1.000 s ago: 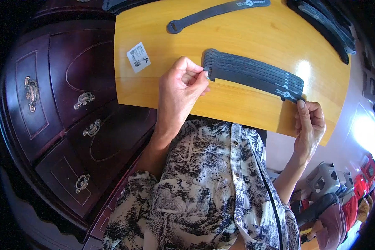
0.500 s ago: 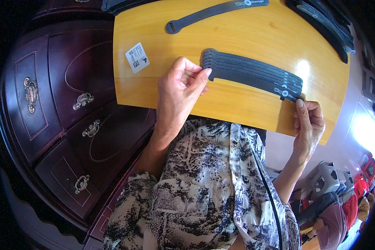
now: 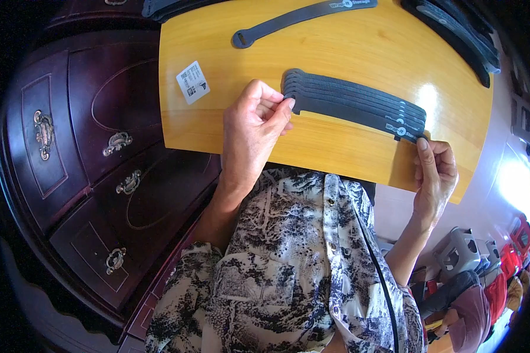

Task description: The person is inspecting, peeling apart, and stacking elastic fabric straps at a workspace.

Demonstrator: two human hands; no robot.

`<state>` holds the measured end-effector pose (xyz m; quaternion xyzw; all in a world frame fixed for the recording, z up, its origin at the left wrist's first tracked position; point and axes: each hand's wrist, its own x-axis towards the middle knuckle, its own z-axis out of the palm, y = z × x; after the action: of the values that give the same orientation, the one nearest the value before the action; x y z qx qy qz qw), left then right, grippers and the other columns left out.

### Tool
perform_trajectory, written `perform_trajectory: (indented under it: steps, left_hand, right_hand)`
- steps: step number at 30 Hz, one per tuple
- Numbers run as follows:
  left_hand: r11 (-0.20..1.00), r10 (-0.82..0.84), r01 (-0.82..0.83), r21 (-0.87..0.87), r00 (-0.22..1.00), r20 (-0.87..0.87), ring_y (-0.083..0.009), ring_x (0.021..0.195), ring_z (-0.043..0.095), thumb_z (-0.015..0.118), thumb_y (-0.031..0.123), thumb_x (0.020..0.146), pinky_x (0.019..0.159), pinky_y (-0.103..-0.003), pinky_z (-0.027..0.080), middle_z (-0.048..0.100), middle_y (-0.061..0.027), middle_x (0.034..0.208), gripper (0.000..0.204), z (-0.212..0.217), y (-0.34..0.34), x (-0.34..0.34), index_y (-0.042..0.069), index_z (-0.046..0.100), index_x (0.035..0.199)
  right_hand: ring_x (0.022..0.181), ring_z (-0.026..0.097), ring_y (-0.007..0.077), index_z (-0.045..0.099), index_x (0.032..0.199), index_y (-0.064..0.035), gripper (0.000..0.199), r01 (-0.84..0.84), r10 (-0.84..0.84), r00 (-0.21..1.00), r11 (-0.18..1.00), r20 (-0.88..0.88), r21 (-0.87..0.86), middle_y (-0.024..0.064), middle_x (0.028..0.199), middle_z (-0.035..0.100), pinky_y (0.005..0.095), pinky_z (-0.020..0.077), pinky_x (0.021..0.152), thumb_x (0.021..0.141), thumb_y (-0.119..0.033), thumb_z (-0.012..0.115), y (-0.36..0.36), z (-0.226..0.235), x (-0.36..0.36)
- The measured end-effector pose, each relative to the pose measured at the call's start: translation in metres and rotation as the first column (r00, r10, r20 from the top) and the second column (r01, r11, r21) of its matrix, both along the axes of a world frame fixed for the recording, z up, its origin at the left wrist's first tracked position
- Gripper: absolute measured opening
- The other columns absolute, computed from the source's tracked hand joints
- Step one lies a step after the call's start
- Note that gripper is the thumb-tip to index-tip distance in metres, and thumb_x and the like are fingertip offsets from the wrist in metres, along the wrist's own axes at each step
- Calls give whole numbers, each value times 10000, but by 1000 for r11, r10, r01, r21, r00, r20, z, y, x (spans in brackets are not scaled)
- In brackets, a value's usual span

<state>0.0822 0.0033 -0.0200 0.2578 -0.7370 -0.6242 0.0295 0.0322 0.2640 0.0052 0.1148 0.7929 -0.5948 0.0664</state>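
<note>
Several black hook-and-loop storage straps (image 3: 353, 105) lie overlapped in a fanned row on the yellow wooden table (image 3: 218, 126). My left hand (image 3: 256, 120) pinches the left end of the nearest strap between thumb and fingers. At the other end of that strap, my right hand (image 3: 436, 170) pinches its tip, near the white printing. The strap stretches between both hands along the front of the row. Farther back lies a single dark strap (image 3: 300, 25) with a slotted round end at its left.
A white printed label (image 3: 193, 82) sits on the table's left part. More dark straps (image 3: 453, 38) are piled at the far right, and another dark bundle (image 3: 182, 7) at the far left. Dark wooden drawers (image 3: 112, 112) stand left; grey plastic stools (image 3: 456, 250) stand at lower right.
Almost nothing differs. The hands keep their pinch on the strap, and the whole view has shifted very slightly.
</note>
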Motion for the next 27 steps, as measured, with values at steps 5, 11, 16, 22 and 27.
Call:
perform_trajectory:
  steps: [5, 11, 16, 22, 27]
  left_hand:
    - [999, 15, -15, 33, 1000, -12, -84, 548, 588, 663, 23, 827, 485, -209, 481, 598, -39, 695, 154, -4, 4, 1, -3, 513, 803]
    - [1000, 17, -17, 2, 1000, 21, -75, 561, 571, 663, 28, 830, 511, -207, 483, 591, -30, 705, 158, -2, 4, -2, 5, 508, 815]
    - [1000, 17, -15, -27, 998, 56, -71, 569, 573, 657, 49, 844, 501, -205, 480, 591, -32, 717, 149, 1, 4, -8, 12, 515, 818]
    - [1000, -27, 27, -1, 996, 90, -75, 567, 576, 655, 61, 849, 496, -195, 461, 589, -32, 712, 154, 0, 1, -7, 14, 509, 830]
    - [1000, -24, 24, -5, 993, 113, -78, 570, 578, 653, 60, 851, 499, -195, 458, 590, -35, 729, 154, 1, 2, -7, 14, 508, 830]
  right_hand:
    - [467, 367, -7, 608, 787, -72, 124, 17, -17, 1000, 1000, 16, 6, -66, 602, 517, 163, 226, 406, 847, -145, 689, 0, 0, 1]
    - [579, 443, -4, 617, 794, -46, 111, 34, -29, 994, 998, 110, -44, -57, 682, 568, 150, 297, 507, 840, -112, 692, 3, -1, -3]
    - [617, 490, 10, 621, 809, -34, 109, 29, -25, 999, 993, 35, -117, -29, 721, 610, 147, 358, 554, 830, -103, 703, -3, -2, -8]
    - [602, 485, 5, 616, 799, -38, 132, 50, -45, 997, 996, 68, -80, -43, 694, 593, 146, 379, 553, 817, -118, 719, -3, -4, -8]
    - [596, 487, 5, 616, 799, -32, 148, 39, -39, 999, 999, 31, -6, -39, 684, 593, 142, 391, 552, 808, -128, 728, -1, -7, -6]
